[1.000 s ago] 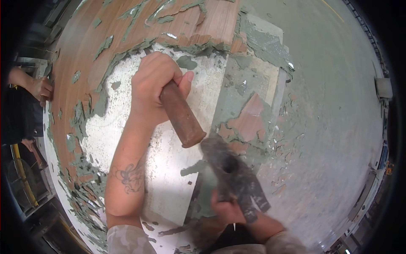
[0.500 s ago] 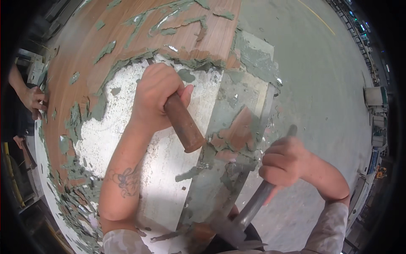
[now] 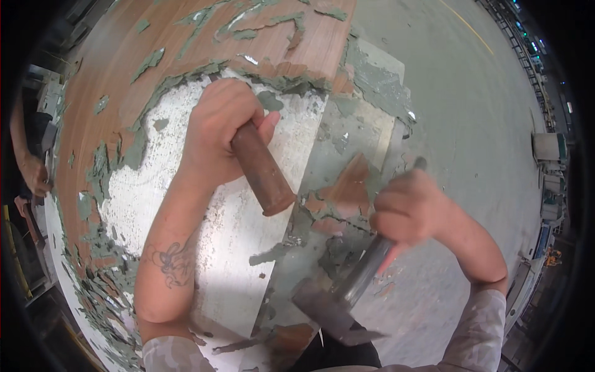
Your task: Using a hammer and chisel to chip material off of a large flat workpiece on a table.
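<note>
My left hand (image 3: 223,127) is wrapped round a rusty brown chisel (image 3: 263,177). The chisel's thick butt slants toward me, and its far end meets the ragged edge of a brown wood-grain layer (image 3: 136,53) with green backing. My right hand (image 3: 406,208) grips the handle of a hammer (image 3: 325,313), slightly blurred. The hammer's head hangs low, nearer to me than the chisel's butt and apart from it. Beneath my left forearm lies a bared white surface (image 3: 235,266). Torn green and brown pieces (image 3: 347,186) stick to the grey strip between my hands.
Many loose green flakes (image 3: 105,297) are heaped along the left side of the panel. At the far left a co-worker's hand (image 3: 34,177) is beside the panel edge. Grey-green floor (image 3: 458,111) stretches to the right, with equipment (image 3: 548,149) along its far side.
My right hand has risen with the hammer, whose head is farther from me now. My left hand and the chisel have shifted slightly left and away. The co-worker's hand has moved down.
</note>
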`<state>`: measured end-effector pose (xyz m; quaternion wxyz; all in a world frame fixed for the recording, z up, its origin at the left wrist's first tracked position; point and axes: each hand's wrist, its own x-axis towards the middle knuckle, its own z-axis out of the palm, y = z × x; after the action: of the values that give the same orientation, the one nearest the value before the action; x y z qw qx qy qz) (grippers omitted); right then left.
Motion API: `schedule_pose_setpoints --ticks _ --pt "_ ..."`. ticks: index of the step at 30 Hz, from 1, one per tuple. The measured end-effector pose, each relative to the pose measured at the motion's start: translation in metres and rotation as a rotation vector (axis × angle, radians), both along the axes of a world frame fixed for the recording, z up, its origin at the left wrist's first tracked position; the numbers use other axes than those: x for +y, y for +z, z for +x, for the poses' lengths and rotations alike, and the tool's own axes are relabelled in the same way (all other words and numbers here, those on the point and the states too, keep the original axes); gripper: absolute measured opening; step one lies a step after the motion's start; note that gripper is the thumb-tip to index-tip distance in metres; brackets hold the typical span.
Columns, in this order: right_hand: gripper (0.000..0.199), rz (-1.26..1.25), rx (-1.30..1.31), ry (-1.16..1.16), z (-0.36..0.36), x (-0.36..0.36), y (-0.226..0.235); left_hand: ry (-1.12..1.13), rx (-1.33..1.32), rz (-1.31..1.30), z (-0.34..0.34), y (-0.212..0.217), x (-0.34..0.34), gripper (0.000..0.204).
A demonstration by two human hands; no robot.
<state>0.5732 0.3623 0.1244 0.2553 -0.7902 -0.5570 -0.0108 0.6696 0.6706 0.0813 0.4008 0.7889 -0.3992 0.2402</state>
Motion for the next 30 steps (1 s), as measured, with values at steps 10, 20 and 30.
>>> schedule_pose_setpoints --ticks 10,20,30 --pt "0.056 -0.185 0.010 -0.177 0.020 0.009 0.001 0.057 0.039 0.034 -0.001 0.002 0.000 0.027" --pt "0.053 -0.089 0.033 0.047 0.031 0.016 0.016 0.173 -0.035 0.034 -0.001 0.002 0.004 0.023" --pt "0.057 0.028 0.268 -0.133 -0.045 -0.013 -0.017 0.007 -0.055 0.052 -0.009 0.004 0.004 0.028"
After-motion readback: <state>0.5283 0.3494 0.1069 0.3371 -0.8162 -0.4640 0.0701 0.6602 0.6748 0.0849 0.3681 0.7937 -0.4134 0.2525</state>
